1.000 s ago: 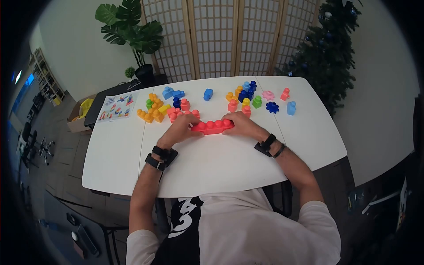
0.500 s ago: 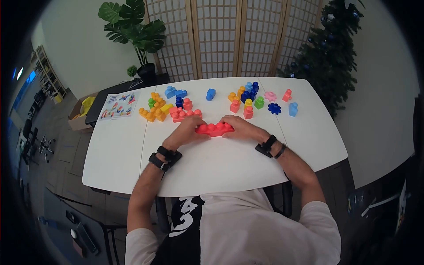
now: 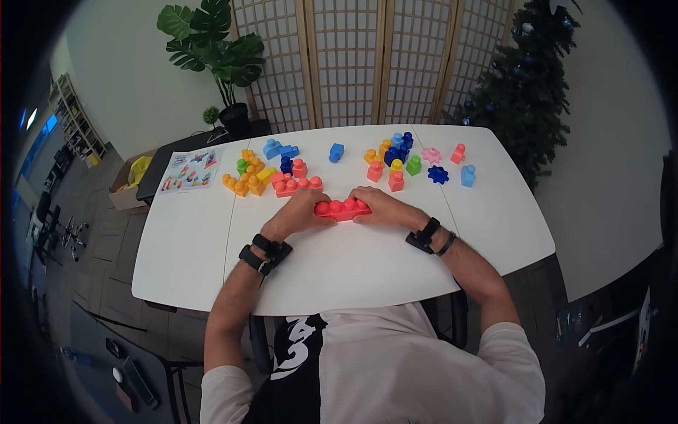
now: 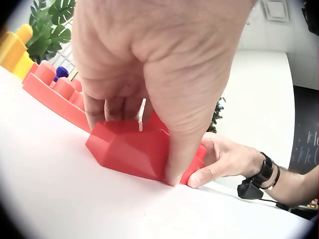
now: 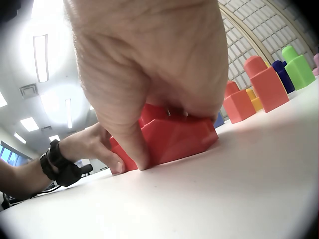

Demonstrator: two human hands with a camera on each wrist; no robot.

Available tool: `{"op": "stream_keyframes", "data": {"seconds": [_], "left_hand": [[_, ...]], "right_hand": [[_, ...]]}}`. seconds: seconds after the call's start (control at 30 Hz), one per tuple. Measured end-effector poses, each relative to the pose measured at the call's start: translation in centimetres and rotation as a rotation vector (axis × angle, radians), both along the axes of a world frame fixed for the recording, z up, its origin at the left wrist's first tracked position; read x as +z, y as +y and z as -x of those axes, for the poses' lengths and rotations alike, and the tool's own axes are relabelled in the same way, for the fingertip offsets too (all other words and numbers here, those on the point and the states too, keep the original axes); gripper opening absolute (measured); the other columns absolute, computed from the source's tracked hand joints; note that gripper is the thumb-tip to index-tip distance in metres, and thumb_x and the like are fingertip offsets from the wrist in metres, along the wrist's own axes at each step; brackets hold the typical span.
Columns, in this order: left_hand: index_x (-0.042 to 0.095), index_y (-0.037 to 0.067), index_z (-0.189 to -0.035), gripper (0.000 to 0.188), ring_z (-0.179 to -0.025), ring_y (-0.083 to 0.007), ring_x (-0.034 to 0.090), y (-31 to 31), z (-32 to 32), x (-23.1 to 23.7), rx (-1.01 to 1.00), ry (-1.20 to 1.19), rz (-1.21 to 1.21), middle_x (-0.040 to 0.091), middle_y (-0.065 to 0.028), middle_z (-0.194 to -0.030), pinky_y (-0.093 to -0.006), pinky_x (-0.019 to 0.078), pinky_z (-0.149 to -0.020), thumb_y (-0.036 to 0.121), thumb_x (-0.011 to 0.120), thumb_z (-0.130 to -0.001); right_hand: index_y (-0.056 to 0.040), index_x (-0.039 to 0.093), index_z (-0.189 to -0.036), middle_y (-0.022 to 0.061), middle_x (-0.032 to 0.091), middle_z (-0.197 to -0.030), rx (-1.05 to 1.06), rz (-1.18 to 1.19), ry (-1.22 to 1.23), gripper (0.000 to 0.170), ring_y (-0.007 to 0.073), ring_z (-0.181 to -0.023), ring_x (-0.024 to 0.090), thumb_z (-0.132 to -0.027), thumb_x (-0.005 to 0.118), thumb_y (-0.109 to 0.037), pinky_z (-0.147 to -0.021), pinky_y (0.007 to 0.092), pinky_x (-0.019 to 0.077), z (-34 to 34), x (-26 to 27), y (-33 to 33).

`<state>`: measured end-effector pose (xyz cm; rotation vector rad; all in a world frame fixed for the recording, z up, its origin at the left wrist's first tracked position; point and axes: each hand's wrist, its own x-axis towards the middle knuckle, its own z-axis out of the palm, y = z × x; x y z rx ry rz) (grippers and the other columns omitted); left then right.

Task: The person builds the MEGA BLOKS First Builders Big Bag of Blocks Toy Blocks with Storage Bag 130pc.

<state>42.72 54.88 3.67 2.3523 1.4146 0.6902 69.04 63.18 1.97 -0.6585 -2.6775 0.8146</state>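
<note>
Pinching opposite ends of the long, studded red plastic block (image 3: 343,211), your left grip (image 3: 300,210) and right grip (image 3: 385,206) hold it on the white table (image 3: 346,272). Squeeze evenly, keeping it flat.

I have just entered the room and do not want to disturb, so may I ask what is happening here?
A person at a white table is holding a long red block, with the left grip at one end and the right grip at the other. The block appears to rest on the table. Farther back lie more toy blocks, among them yellow-orange blocks, a green block and a blue block. A printed sheet lies near the table's left edge.
</note>
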Motion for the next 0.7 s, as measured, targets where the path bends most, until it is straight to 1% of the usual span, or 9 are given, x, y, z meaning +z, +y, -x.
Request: {"op": "stream_keyframes", "data": {"seconds": [0.2,0.23,0.3,0.43,0.47,0.53,0.63,0.7], "left_hand": [[0.077,-0.003,-0.104,0.042,-0.084,-0.0287,0.07,0.14,0.11,0.03,-0.007,0.061,-0.004,0.075,-0.0158,-0.091,-0.0379,0.0541,-0.077,0.024,0.095,-0.077],[0.077,-0.003,-0.104,0.042,-0.084,-0.0287,0.07,0.11,0.05,0.09,-0.007,0.061,-0.005,0.075,-0.0158,-0.091,-0.0379,0.0541,-0.077,0.024,0.095,-0.077],[0.076,-0.003,-0.104,0.041,-0.083,-0.029,0.071,0.02,-0.1,0.17,-0.035,-0.028,0.008,0.075,-0.0161,-0.091,-0.0378,0.0542,-0.076,0.023,0.094,-0.078],[0.076,-0.003,-0.105,0.04,-0.083,-0.0293,0.071,-0.04,-0.29,0.43,-0.027,0.021,0.015,0.075,-0.0164,-0.091,-0.0374,0.0545,-0.077,0.022,0.093,-0.079],[0.076,-0.003,-0.106,0.04,-0.084,-0.0295,0.071,0.07,-0.28,0.2,-0.025,0.034,0.001,0.075,-0.0168,-0.093,-0.0374,0.0546,-0.077,0.021,0.093,-0.079],[0.076,-0.003,-0.107,0.04,-0.085,-0.0296,0.071,0.12,-0.18,-0.05,-0.028,0.047,-0.014,0.075,-0.0172,-0.094,-0.0374,0.0547,-0.078,0.02,0.092,-0.08],[0.075,-0.003,-0.111,0.041,-0.089,-0.0296,0.071,0.18,-0.37,-0.07,-0.033,0.06,-0.014,0.075,-0.0173,-0.099,-0.0378,0.0551,-0.079,0.018,0.091,-0.08],[0.074,-0.003,-0.115,0.044,-0.093,-0.0297,0.071,0.09,-0.45,0.08,-0.036,-0.03,0.046,0.074,-0.0168,-0.102,-0.0386,0.0552,-0.081,0.016,0.091,-0.079]], "right_hand": [[-0.0014,0.062,-0.123,0.0149,0.066,-0.116,-0.007,-0.03,0.003,0.04,0.0324,-0.113,0.062,-0.089,0.077,-0.019,-0.098,0.0425,0.0506,0.08,-0.23,0.17],[-0.0013,0.063,-0.123,0.015,0.066,-0.116,-0.005,-0.033,0.006,0.04,0.0325,-0.113,0.062,-0.089,0.077,-0.018,-0.097,0.0425,0.0507,0.11,-0.28,0.2],[-0.0012,0.063,-0.123,0.015,0.066,-0.116,-0.005,-0.037,0.011,0.041,0.0325,-0.113,0.062,-0.089,0.078,-0.018,-0.098,0.0424,0.0507,0.1,-0.4,0.23],[-0.0008,0.063,-0.123,0.0152,0.066,-0.117,-0.008,-0.043,0.007,0.042,0.0325,-0.114,0.062,-0.088,0.078,-0.018,-0.098,0.0424,0.0506,0.16,-0.1,0.03],[-0.0008,0.063,-0.123,0.0152,0.066,-0.117,-0.011,-0.044,0.007,0.042,0.0325,-0.114,0.062,-0.088,0.078,-0.018,-0.098,0.0424,0.0506,0.16,0.01,-0.05],[-0.0016,0.064,-0.121,0.0168,0.066,-0.118,-0.018,-0.022,0.024,0.039,0.0354,-0.117,0.062,-0.086,0.074,-0.016,-0.101,0.0442,0.05,0.2,0.13,-0.18],[-0.0001,0.063,-0.124,0.0162,0.067,-0.115,-0.008,-0.022,0.015,0.044,0.0338,-0.113,0.063,-0.087,0.077,-0.019,-0.098,0.0428,0.051,0.14,0.25,-0.16],[-0.0002,0.063,-0.124,0.0166,0.067,-0.115,-0.008,-0.024,0.028,0.044,0.0345,-0.113,0.063,-0.087,0.076,-0.019,-0.098,0.0429,0.0511,0.15,0.27,-0.2]]}}
